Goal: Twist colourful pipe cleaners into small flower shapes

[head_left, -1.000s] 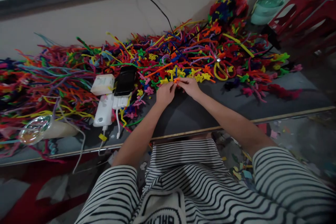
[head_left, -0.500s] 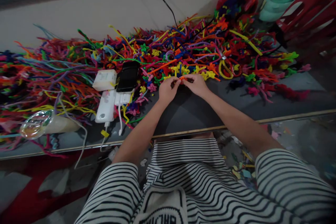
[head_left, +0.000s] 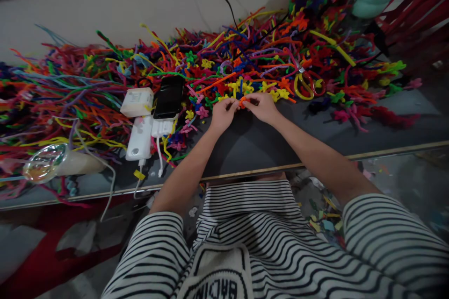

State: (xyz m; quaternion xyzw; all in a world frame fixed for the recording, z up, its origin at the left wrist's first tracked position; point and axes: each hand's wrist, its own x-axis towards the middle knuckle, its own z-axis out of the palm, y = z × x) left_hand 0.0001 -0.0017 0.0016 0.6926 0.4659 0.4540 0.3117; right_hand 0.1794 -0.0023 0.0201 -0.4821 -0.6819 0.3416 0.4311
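Note:
Between my fingertips is a small orange pipe-cleaner piece (head_left: 242,101), bent into a compact shape. My left hand (head_left: 223,114) pinches it from the left, thumb and forefinger together. From the other side my right hand (head_left: 262,108) grips it the same way. Both hands hover over the near part of the dark table (head_left: 252,149). Just beyond them lie yellow pipe-cleaner flowers (head_left: 245,86). To the right of my right hand rest scissors (head_left: 304,86) with yellow and red handles. Fingers partly cover the orange piece, so its exact form is unclear.
A long heap of colourful pipe cleaners (head_left: 84,88) lines the wall. Left of my hands lie a black phone (head_left: 169,97), a white box (head_left: 136,102), a white power bank (head_left: 139,138) with cables, and a tipped plastic cup (head_left: 66,163). A red chair (head_left: 414,9) stands at right.
The orange piece shows more between my fingertips, and my right fingers have shifted slightly on it. The whole view has tilted a little; objects on the table stay put.

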